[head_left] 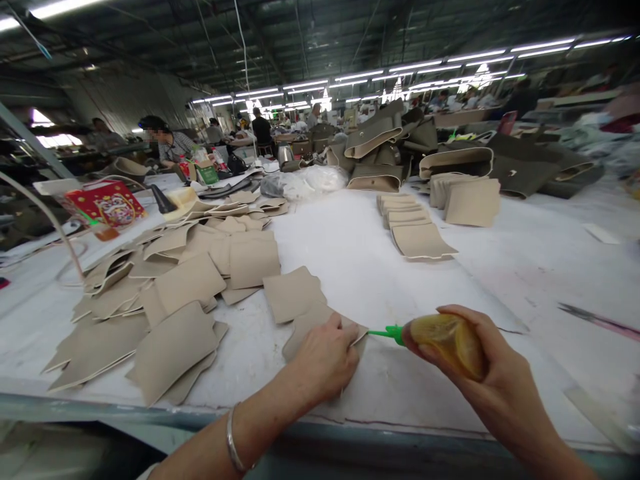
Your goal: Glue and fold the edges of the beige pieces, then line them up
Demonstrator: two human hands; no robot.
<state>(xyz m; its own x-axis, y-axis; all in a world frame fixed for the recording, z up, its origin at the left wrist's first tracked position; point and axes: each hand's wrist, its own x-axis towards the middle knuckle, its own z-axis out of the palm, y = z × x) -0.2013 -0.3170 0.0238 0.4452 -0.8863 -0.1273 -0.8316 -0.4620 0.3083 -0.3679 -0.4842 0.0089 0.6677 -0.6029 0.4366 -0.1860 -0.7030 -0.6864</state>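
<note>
My left hand [327, 357] is closed on a beige leather piece [307, 327] near the table's front edge, its fingers curled over the right part. Another beige piece [293, 293] lies just behind, partly under the held one. In my right hand [493, 373] is a squeeze glue bottle [447, 340] with amber contents, tipped on its side. Its thin green nozzle [385, 333] points left, and the tip meets or nearly meets the right edge of the held piece.
Loose beige pieces [185, 287] are heaped at the left. Fanned pieces [417, 233] and dark bag parts [380, 147] sit farther back. Tweezers or snips [595, 319] lie at the right. A red box [107, 203] stands at the far left. A co-worker [170, 143] leans over a table beyond.
</note>
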